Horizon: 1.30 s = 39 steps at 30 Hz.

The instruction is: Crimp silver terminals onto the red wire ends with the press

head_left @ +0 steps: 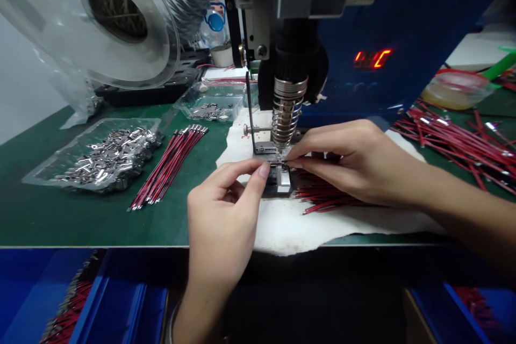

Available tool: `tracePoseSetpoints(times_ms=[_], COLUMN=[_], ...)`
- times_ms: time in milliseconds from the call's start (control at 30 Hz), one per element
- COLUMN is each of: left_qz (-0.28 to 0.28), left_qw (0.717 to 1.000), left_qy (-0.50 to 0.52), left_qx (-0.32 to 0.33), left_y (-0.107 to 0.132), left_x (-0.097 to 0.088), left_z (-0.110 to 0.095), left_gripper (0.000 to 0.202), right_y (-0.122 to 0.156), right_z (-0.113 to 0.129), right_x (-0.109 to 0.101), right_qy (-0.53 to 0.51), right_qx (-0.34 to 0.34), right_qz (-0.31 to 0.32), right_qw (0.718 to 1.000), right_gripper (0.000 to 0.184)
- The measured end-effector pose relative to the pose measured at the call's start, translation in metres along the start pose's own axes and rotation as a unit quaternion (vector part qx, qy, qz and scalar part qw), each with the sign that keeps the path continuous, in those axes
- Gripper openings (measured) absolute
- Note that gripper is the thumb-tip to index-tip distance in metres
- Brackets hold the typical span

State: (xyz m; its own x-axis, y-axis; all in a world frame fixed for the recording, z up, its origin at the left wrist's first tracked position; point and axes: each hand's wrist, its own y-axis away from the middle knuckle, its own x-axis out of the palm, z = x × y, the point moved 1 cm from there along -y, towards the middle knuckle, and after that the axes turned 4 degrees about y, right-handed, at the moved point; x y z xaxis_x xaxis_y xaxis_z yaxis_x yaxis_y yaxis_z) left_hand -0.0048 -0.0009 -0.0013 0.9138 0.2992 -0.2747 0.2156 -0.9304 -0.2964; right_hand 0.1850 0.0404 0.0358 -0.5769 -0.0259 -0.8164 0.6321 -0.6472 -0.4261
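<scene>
My left hand [226,209] pinches a small metal part [276,163] between thumb and index finger, at the left side of a metal fixture [284,180]. On the other side, the fingers of my right hand [346,158] are closed on a thin red-and-black wire [295,163], mostly hidden by the fingertips. The two hands nearly meet just under the spring-wrapped tip [284,118] of a bench machine. Below my right hand lies a bundle of red-and-black wires [322,199] on a white cloth [290,231].
A clear tray [36,172] heaped with metal parts stands left, beside a sorted wire bundle [169,166]. Another clear tray [183,99] sits behind. The blue machine housing [350,21] rises at back. More wires [463,140] lie right. Blue bins [121,301] are below the table edge.
</scene>
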Motion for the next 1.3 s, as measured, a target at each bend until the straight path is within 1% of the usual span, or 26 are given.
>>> tracePoseSetpoints(times_ms=[367, 500, 667, 1300], left_qz=[-0.001, 0.004, 0.006, 0.004], left_qw=[1.000, 1.000, 1.000, 1.000], left_qy=[0.004, 0.004, 0.006, -0.006], left_qx=[-0.012, -0.007, -0.006, 0.000], left_y=[0.0005, 0.0004, 0.0008, 0.0015], left_x=[0.0003, -0.0006, -0.0016, -0.0013], left_z=[-0.0020, -0.0010, -0.0009, -0.0008], left_gripper=[0.017, 0.016, 0.013, 0.015], right_y=[0.0016, 0.0007, 0.0008, 0.0017], right_z=[-0.0007, 0.0004, -0.0001, -0.0010], right_x=[0.0008, 0.0011, 0.0010, 0.0022], right_qy=[0.039, 0.047, 0.037, 0.045], right_qx=[-0.017, -0.015, -0.023, -0.033], right_qz=[-0.004, -0.004, -0.011, -0.019], right_qw=[0.999, 0.999, 0.999, 0.998], right_gripper=[0.017, 0.017, 0.016, 0.016])
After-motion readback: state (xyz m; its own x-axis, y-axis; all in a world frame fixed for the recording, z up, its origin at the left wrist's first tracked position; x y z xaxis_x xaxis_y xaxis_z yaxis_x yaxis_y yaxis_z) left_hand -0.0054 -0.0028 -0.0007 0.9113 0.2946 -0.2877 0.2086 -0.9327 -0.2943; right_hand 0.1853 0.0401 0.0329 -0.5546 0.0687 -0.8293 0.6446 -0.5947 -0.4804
